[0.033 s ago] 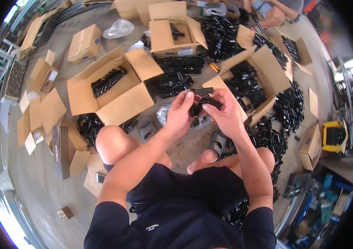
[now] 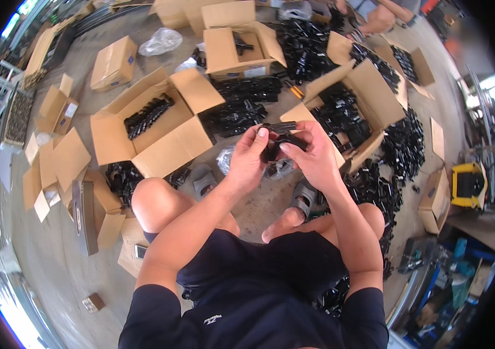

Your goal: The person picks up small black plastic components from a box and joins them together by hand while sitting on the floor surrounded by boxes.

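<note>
My left hand [image 2: 247, 161] and my right hand [image 2: 318, 156] are raised in front of me, between my knees. Both are closed on a black plastic or metal part [image 2: 282, 126], with a bar-like piece on top and a darker piece below it. Fingers cover much of it, so I cannot tell whether it is one part or two. Left of my hands, an open cardboard box [image 2: 169, 146] holds a row of similar black parts [image 2: 150, 116]. To the right, a second open box [image 2: 386, 99] is filled with black parts [image 2: 340, 115].
Loose black parts [image 2: 407, 145] are heaped on the right. More black bundles [image 2: 241, 96] lie ahead, beside an orange-handled tool [image 2: 296, 91]. A further open box [image 2: 218, 55], a closed box [image 2: 114, 64] and clear plastic bags [image 2: 160, 42] stand beyond. Another person's leg [image 2: 378, 23] shows at far right.
The view has shifted slightly, so the surroundings sit a little further left. Both hands keep their hold on the black part, with hardly any movement.
</note>
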The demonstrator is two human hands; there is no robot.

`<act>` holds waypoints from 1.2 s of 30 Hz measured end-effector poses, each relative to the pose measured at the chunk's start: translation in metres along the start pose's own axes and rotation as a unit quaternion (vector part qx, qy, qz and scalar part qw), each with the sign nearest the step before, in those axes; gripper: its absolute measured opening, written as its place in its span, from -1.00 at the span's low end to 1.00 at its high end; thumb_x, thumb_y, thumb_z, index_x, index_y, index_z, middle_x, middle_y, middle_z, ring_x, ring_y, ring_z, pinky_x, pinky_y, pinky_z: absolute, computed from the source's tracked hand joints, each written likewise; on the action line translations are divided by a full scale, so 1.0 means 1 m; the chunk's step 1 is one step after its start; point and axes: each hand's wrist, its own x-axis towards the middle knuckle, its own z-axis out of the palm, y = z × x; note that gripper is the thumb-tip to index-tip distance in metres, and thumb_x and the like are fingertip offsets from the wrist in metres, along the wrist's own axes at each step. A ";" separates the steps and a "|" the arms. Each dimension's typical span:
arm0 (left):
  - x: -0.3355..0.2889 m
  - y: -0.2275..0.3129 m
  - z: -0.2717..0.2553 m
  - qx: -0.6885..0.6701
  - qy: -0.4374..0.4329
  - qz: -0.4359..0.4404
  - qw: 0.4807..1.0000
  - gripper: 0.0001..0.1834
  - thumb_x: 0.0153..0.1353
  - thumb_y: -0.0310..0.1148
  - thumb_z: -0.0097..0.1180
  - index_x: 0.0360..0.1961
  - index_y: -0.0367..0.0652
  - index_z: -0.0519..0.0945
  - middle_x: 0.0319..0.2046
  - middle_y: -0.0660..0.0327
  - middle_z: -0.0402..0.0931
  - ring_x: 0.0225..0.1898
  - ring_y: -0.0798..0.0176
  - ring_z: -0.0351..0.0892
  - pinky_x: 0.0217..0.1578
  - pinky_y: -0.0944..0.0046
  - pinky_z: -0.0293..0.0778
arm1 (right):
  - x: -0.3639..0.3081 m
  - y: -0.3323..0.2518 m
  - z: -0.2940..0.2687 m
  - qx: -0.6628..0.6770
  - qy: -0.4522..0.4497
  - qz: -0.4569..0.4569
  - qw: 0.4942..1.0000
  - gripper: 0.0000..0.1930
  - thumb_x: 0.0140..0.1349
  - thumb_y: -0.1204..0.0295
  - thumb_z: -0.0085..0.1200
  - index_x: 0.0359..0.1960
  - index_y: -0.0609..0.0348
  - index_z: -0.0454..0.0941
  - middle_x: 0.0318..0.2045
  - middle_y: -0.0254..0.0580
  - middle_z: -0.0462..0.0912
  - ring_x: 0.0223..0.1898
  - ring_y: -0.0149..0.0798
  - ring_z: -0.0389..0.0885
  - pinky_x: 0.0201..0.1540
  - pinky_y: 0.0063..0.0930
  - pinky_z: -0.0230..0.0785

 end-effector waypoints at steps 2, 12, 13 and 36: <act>0.000 0.000 0.001 0.025 -0.012 0.006 1.000 -0.75 0.49 -0.19 0.07 0.01 -0.12 0.53 -0.10 0.26 0.59 -0.05 0.31 0.61 0.01 0.20 0.55 | -0.001 -0.005 -0.001 0.041 0.001 0.005 0.999 -0.43 0.19 0.52 0.33 0.18 0.29 0.31 -0.16 -0.10 0.70 -0.34 -0.40 0.66 -0.36 -0.53 0.50; -0.007 0.019 -0.003 0.091 -0.043 0.005 0.995 -0.63 0.47 -0.30 0.09 0.23 -0.19 0.49 -0.01 0.22 0.62 -0.04 0.33 0.63 0.01 0.25 0.56 | 0.006 0.001 -0.007 0.115 -0.062 -0.044 0.990 -0.15 0.23 0.61 0.26 0.48 0.14 0.00 -0.14 0.00 0.63 -0.39 -0.41 0.62 -0.37 -0.53 0.50; -0.007 0.019 -0.002 0.093 -0.045 0.010 0.995 -0.64 0.47 -0.30 0.09 0.21 -0.19 0.50 -0.01 0.21 0.62 -0.05 0.32 0.64 0.02 0.25 0.57 | 0.006 0.000 -0.008 0.108 -0.076 -0.044 0.990 -0.16 0.23 0.62 0.25 0.48 0.15 0.00 -0.15 -0.01 0.63 -0.40 -0.40 0.62 -0.37 -0.53 0.50; -0.008 0.030 0.002 0.229 -0.080 0.030 0.970 -0.61 0.31 -0.48 0.27 0.14 -0.30 0.54 -0.05 0.19 0.65 -0.05 0.39 0.62 0.03 0.34 0.55 | 0.007 -0.005 -0.003 0.141 -0.059 -0.009 0.988 -0.47 0.23 0.63 0.28 0.24 0.35 0.42 -0.13 -0.20 0.67 -0.24 -0.49 0.62 -0.19 -0.57 0.56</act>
